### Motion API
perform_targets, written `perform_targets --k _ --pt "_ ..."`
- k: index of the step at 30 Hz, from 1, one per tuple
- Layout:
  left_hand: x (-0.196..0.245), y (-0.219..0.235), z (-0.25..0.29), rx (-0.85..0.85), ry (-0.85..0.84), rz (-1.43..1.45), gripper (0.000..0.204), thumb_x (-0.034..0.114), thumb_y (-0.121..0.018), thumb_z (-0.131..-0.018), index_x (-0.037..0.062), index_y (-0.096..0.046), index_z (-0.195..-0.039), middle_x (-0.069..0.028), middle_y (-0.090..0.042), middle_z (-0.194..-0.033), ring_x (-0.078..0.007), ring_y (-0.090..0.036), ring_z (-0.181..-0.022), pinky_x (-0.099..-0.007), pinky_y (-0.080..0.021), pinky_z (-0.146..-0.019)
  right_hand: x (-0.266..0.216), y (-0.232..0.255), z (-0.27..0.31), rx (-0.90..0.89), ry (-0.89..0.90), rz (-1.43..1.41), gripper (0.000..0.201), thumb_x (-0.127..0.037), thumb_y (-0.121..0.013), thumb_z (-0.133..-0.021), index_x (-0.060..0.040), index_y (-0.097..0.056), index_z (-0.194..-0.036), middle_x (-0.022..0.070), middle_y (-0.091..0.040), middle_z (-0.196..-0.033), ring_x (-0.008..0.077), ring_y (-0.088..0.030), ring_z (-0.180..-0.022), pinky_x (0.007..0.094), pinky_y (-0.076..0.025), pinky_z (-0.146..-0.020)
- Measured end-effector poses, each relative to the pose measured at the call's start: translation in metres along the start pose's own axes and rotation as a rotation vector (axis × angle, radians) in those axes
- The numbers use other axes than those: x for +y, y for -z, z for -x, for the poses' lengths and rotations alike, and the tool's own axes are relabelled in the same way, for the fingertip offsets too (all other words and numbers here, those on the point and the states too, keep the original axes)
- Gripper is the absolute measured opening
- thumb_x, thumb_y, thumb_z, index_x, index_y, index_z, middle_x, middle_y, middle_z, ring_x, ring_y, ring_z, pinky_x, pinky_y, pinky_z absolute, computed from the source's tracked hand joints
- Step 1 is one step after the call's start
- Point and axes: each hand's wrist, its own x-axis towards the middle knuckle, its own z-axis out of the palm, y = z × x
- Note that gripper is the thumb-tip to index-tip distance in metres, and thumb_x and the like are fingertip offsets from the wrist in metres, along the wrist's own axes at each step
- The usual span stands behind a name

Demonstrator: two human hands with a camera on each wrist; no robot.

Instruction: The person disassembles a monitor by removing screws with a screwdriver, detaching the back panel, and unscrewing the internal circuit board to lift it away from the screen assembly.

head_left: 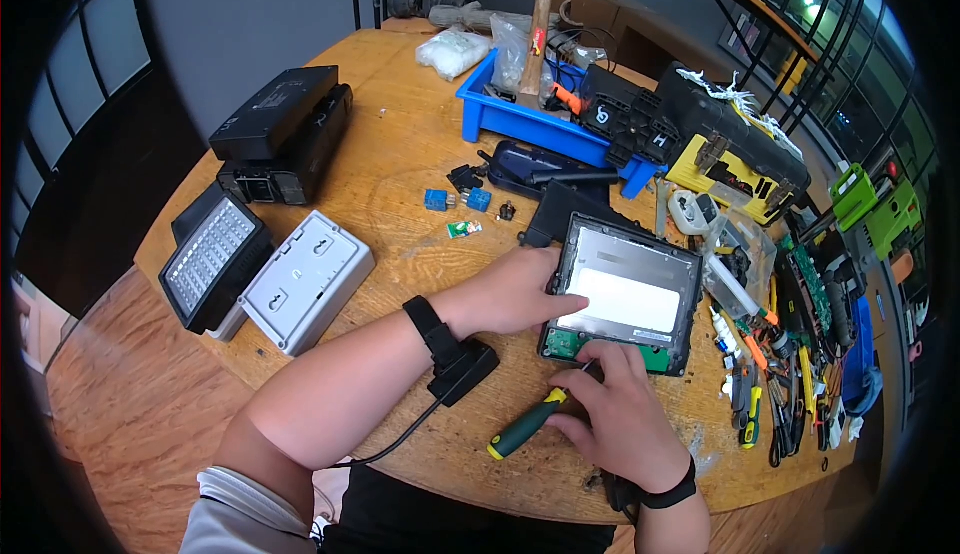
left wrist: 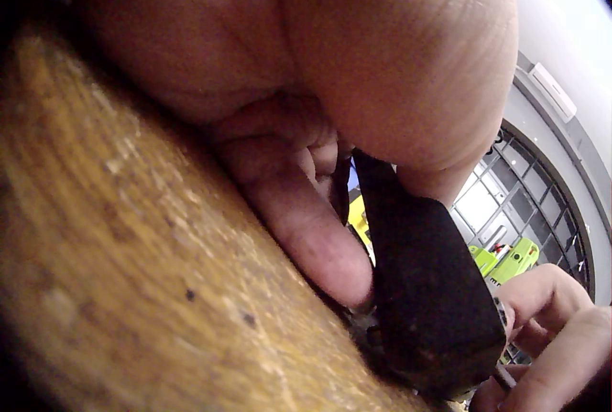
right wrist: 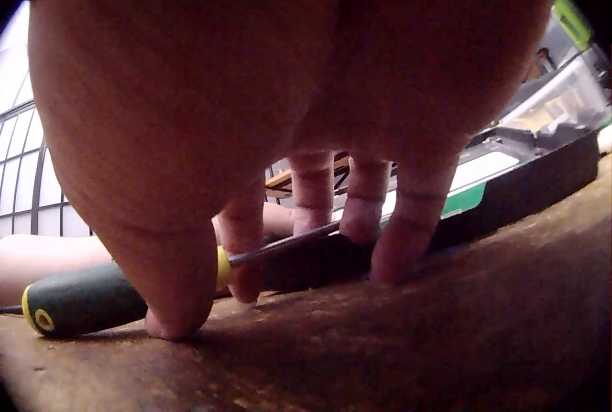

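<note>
A black-framed, flat screen unit [head_left: 650,254] lies with its metal back up, a white panel in the middle and a green circuit board [head_left: 655,358] along its near edge. My left hand [head_left: 505,292] grips its left side, thumb over the top and fingers curled low against the black casing [left wrist: 435,297]. Between thumb and fingers my right hand [head_left: 625,419] holds a screwdriver [head_left: 525,429] with a dark green and yellow handle. Its metal shaft [right wrist: 287,240] runs toward the unit's near edge, and the tip is hidden behind the fingers.
Left of the arms stand a white plastic housing [head_left: 305,279], an LED lamp [head_left: 215,259] and stacked black boxes [head_left: 275,124]. A blue bin [head_left: 530,124] with a hammer [head_left: 537,44] is at the back. Loose tools, such as another screwdriver [head_left: 751,419], crowd the right edge.
</note>
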Motion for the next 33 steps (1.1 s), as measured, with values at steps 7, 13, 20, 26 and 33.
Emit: perform_targets --k 7,13,20,26,33 --pt "0.002 0.001 0.001 -0.001 0.008 -0.012 0.043 0.027 -0.072 -0.095 -0.0046 -0.06 -0.121 -0.0123 -0.07 -0.087 -0.0145 -0.066 -0.065 -0.03 -0.053 -0.058 0.001 -0.001 0.0 0.004 -0.006 -0.011 0.036 -0.021 -0.082 -0.079 -0.0085 -0.069 -0.111 0.0142 -0.05 -0.12 0.0366 -0.048 -0.115 0.0449 -0.048 -0.097" --pt "-0.017 -0.006 -0.004 0.14 -0.256 -0.143 0.041 0.026 -0.073 -0.095 -0.0035 -0.061 -0.121 -0.0106 -0.07 -0.086 -0.0133 -0.064 -0.065 -0.0297 -0.053 -0.059 0.005 -0.004 0.0 0.01 -0.008 -0.01 0.037 -0.019 -0.083 -0.076 -0.0099 -0.068 -0.11 0.0135 -0.05 -0.12 0.0366 -0.049 -0.115 0.0438 -0.048 -0.097" --pt "-0.012 -0.004 -0.002 0.089 -0.111 -0.102 0.039 0.022 -0.074 -0.093 -0.0033 -0.062 -0.12 -0.0081 -0.07 -0.086 -0.0116 -0.064 -0.068 -0.0271 -0.053 -0.06 0.005 -0.008 -0.003 0.021 -0.058 -0.026 0.039 -0.015 -0.085 -0.072 -0.0106 -0.069 -0.108 0.0136 -0.05 -0.121 0.0362 -0.049 -0.114 0.044 -0.047 -0.096" --pt "-0.009 -0.004 -0.001 0.058 -0.058 0.029 0.04 0.024 -0.075 -0.094 -0.0037 -0.062 -0.12 -0.0084 -0.07 -0.088 -0.0118 -0.065 -0.071 -0.027 -0.054 -0.06 0.002 -0.004 -0.004 0.009 -0.063 -0.017 0.038 -0.016 -0.084 -0.074 -0.0107 -0.069 -0.109 0.0129 -0.05 -0.12 0.0359 -0.049 -0.115 0.0439 -0.048 -0.096" --pt "-0.006 -0.002 -0.002 0.033 -0.054 -0.007 0.042 0.025 -0.073 -0.095 -0.0014 -0.061 -0.125 -0.0078 -0.07 -0.09 -0.0113 -0.065 -0.072 -0.0282 -0.055 -0.06 0.002 -0.002 -0.003 0.001 -0.048 -0.021 0.037 -0.018 -0.082 -0.077 -0.0104 -0.068 -0.11 0.0125 -0.05 -0.119 0.0356 -0.049 -0.116 0.0441 -0.049 -0.096"
